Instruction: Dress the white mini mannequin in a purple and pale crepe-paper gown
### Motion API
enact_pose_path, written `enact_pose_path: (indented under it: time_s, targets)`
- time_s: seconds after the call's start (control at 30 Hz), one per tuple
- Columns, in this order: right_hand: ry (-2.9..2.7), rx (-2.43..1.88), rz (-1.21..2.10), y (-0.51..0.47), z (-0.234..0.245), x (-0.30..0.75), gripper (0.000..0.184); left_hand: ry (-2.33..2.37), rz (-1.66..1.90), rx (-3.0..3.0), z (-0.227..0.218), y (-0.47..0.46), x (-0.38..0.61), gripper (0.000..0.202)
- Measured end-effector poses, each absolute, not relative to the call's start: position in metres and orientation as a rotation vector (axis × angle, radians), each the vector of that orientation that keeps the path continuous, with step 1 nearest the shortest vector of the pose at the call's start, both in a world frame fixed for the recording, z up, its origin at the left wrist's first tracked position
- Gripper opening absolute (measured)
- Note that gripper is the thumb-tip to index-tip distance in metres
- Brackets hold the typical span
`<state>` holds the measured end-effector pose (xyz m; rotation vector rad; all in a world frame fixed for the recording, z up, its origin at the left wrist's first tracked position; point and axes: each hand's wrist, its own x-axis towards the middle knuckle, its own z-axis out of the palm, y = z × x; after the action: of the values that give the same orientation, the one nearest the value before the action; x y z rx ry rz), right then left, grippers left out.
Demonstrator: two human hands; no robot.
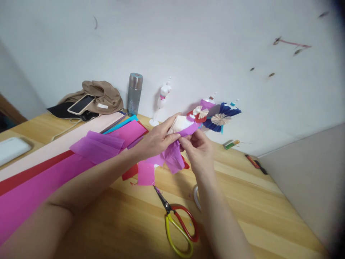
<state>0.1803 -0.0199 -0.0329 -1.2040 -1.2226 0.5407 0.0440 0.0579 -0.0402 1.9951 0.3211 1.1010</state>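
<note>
My left hand (157,138) is closed around a small white dress form (181,124), which is tilted sideways above the table. Purple crepe paper (174,154) wraps its side and hangs down below it. At the paper's upper edge, the fingers of my right hand (198,147) are pinched together on it, close to my left thumb. My fingers hide part of the form. On the table below lie a pair of scissors (168,208) with one red and one yellow handle, and a pink paper piece (146,173).
Against the wall stand a bare white mini mannequin (163,97), a grey flask (135,94) and figures dressed in paper, one with a navy paper fan (229,109). Long crepe sheets (54,180), a phone (81,104) and a brown cloth (105,95) lie left. A white tape roll (196,198) sits beside my right forearm.
</note>
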Motion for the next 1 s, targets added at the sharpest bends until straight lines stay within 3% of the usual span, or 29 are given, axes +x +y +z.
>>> enact_pose_path:
  time_s: [0.7,0.87,1.0]
  targets:
    - [-1.346,-1.211,0.509,-0.022,-0.035,0.19,0.015,0.271,0.967,1.836,-0.038,0.039,0.044,0.064]
    - [-1.322,-1.2,0.584,-0.022,-0.03,0.208,0.011,0.068,0.917,1.721,-0.031,0.053,0.046,0.05]
    - [-1.281,-1.213,0.629,-0.018,-0.032,0.222,0.019,0.261,0.955,1.734,-0.024,0.062,0.041,0.031]
